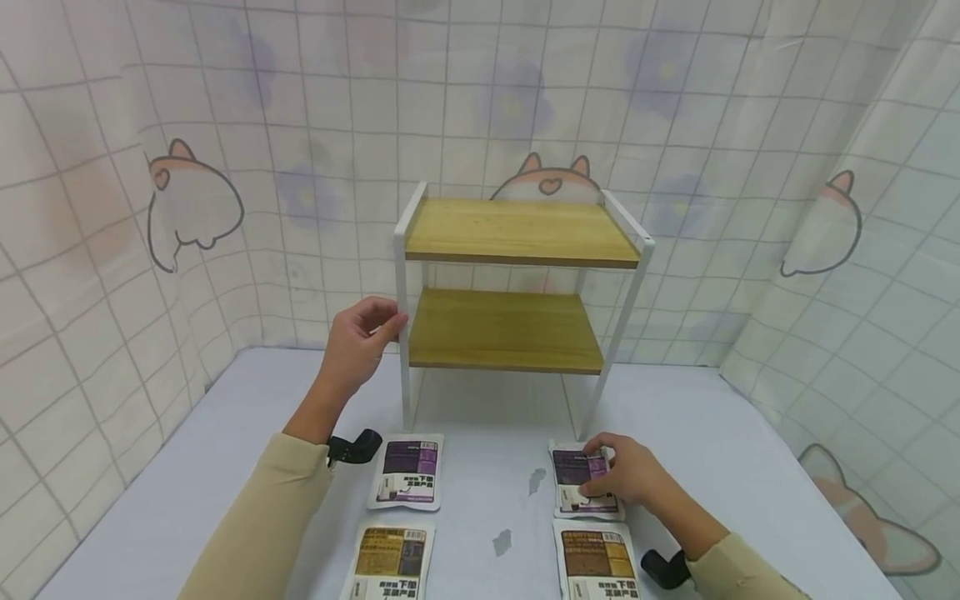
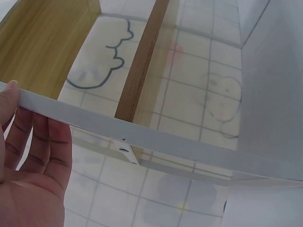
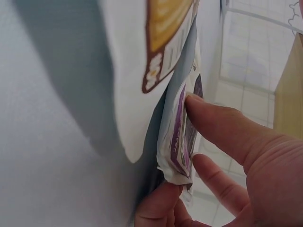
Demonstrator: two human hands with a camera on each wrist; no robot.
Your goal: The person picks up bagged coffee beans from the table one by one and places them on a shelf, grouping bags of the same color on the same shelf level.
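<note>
A two-tier shelf rack (image 1: 523, 233) with wooden boards and a white frame stands at the back of the table. My left hand (image 1: 363, 342) holds its left front post, thumb on one side and fingers behind, as the left wrist view shows at the white post (image 2: 85, 113). At the lower right, my right hand (image 1: 630, 471) grips the right edge of a purple-and-white pouch (image 1: 567, 468). In the right wrist view the thumb lies on the face of this pouch (image 3: 177, 142), with fingers at its edge and underneath.
Another purple-and-white pouch (image 1: 407, 472) lies flat at the left, in front of the rack. Two brown-and-yellow pouches, one left (image 1: 390, 560) and one right (image 1: 597, 560), lie nearer me. Two grey patches mark the white tabletop (image 1: 480, 467). Tiled-pattern curtains (image 1: 337, 125) enclose the table.
</note>
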